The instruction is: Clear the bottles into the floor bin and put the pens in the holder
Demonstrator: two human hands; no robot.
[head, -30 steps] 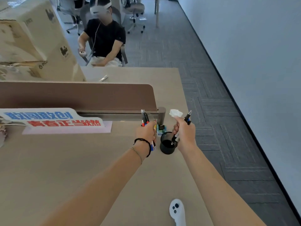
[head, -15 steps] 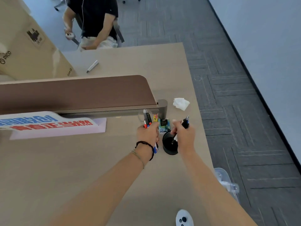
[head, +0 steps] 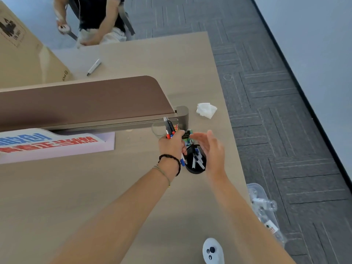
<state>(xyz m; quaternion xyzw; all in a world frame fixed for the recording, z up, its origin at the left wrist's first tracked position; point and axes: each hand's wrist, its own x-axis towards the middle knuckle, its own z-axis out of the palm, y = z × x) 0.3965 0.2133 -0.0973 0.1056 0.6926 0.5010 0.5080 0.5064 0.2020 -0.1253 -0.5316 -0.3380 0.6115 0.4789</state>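
Observation:
My left hand (head: 172, 145) grips a bundle of pens (head: 169, 128) upright, their tips sticking out above and below the fist. Just to its right stands the black round pen holder (head: 196, 168) with a few pens (head: 197, 159) lying inside. My right hand (head: 211, 149) hovers open over the holder's right side, fingers straight and holding nothing. A clear floor bin (head: 264, 208) with plastic bottles in it sits beside the desk at the lower right.
A brown divider panel (head: 85, 100) crosses the desk, with a lettered sign (head: 47, 141) in front of it. A crumpled tissue (head: 206, 110), a clear glass (head: 158, 129) and small colourful packets lie near the holder. A white controller (head: 212, 251) sits near me. A marker (head: 94, 67), cardboard box and seated person are beyond.
My right hand let its pen drop into the holder and has opened. The camera tilted downward, bringing the floor bin into sight. My left hand keeps its pens.

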